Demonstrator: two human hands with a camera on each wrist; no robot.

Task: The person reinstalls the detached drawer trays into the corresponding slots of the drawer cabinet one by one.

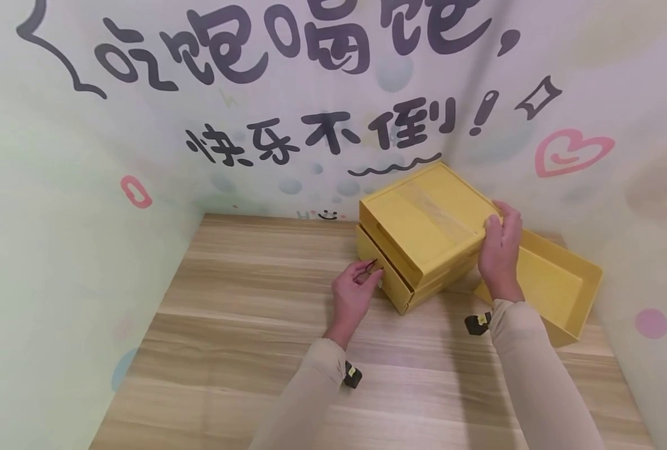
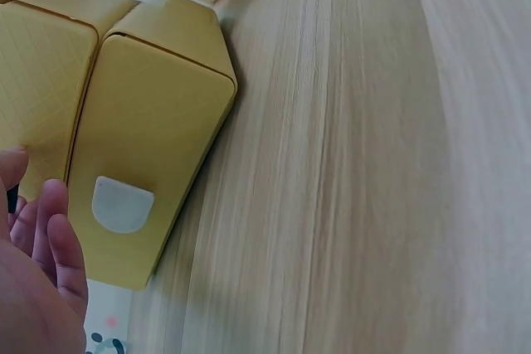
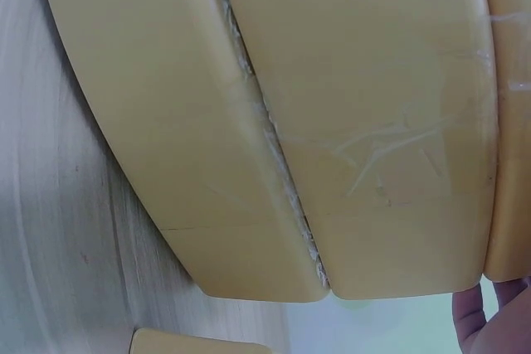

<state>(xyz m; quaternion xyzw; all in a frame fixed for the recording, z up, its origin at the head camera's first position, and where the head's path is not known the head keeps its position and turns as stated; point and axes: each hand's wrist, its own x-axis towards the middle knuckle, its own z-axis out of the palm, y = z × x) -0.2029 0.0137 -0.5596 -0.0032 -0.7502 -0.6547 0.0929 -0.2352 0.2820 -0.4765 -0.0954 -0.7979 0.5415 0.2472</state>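
Black item [image 1: 370, 266] is pinched by the left grip [image 1: 354, 297] at the front of the yellow cabinet [image 1: 397, 222]; if held too lightly, it could be dropped. On the surface [image 1: 243, 312], the cabinet is held at its right edge by the right grip [image 1: 500, 250]; by uneven force, it could be shifted into the loose tray [image 1: 549, 284].

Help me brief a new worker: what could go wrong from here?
The small dark item, too tiny to identify, pinched in the left grip could slip and drop. The yellow, boxy drawer stack might shift if the right grip at its top edge loosens. The yellow, open-topped rectangular tray beside the right beige sleeve could get knocked.
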